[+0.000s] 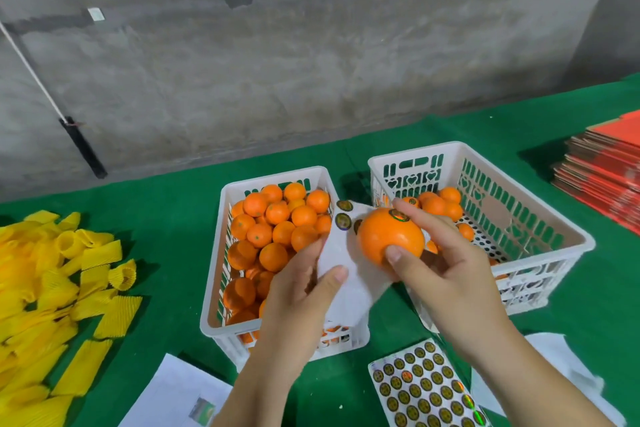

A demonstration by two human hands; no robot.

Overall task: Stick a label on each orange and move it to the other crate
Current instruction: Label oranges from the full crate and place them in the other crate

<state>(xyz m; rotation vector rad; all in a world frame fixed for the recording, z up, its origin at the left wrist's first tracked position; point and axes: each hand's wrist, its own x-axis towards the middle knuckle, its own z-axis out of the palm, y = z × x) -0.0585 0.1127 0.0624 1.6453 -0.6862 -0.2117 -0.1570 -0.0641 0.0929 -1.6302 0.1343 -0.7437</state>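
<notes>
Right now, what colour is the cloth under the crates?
Green tablecloth, clearest in the head view, under both white crates.

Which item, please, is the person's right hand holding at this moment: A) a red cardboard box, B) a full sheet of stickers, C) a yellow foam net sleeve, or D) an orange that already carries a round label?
D: the right hand has its grip around an orange with a round label on top, held between the two crates, while the left hand holds the white backing sheet.
</notes>
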